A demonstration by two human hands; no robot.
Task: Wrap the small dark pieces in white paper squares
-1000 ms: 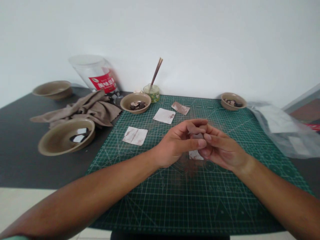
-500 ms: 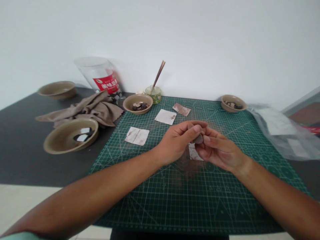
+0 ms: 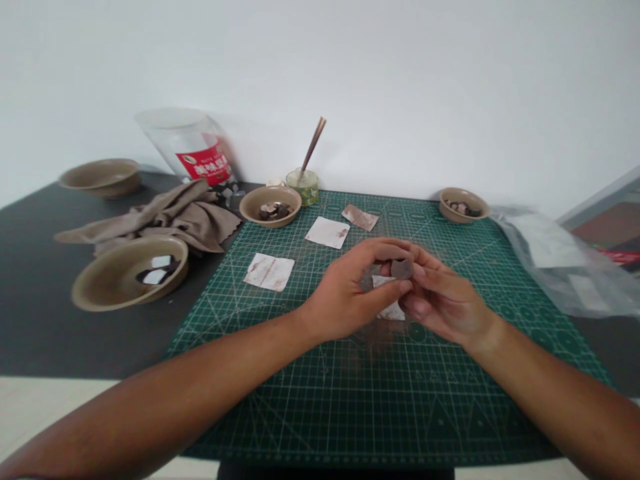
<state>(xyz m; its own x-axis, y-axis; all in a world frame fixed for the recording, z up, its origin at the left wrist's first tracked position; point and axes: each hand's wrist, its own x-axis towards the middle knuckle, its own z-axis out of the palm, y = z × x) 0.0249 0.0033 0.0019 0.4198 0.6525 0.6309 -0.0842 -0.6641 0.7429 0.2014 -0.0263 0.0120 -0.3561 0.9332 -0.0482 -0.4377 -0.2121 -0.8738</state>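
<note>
A small dark grey-brown piece (image 3: 401, 269), roundish with a notched upper edge, is held over the middle of the green cutting mat (image 3: 350, 400). My left hand (image 3: 353, 287) closes round it from the left, fingers curled over the far side and thumb at its lower edge. From the right, my right hand (image 3: 443, 300) pinches the same piece between thumb and fingers. Under the hands lies a white paper square (image 3: 393, 311), partly hidden. Beyond to the left are two more smudged squares, a near one (image 3: 270, 272) and a far one (image 3: 327, 233), and a brownish sheet (image 3: 360, 217).
Bowls of small pieces stand at the back left (image 3: 245, 210) and back right (image 3: 444, 208). Chopsticks (image 3: 313, 147) lean in a green tub (image 3: 310, 193). Leftward are a larger bowl (image 3: 95, 287), a cloth (image 3: 180, 217), a clear jar (image 3: 175, 137) and another bowl (image 3: 100, 183). A plastic bag (image 3: 555, 267) lies right.
My left thumb has moved down from the piece's face to its lower edge, and more of the piece shows. Both hands stay together; the view has shifted slightly.
</note>
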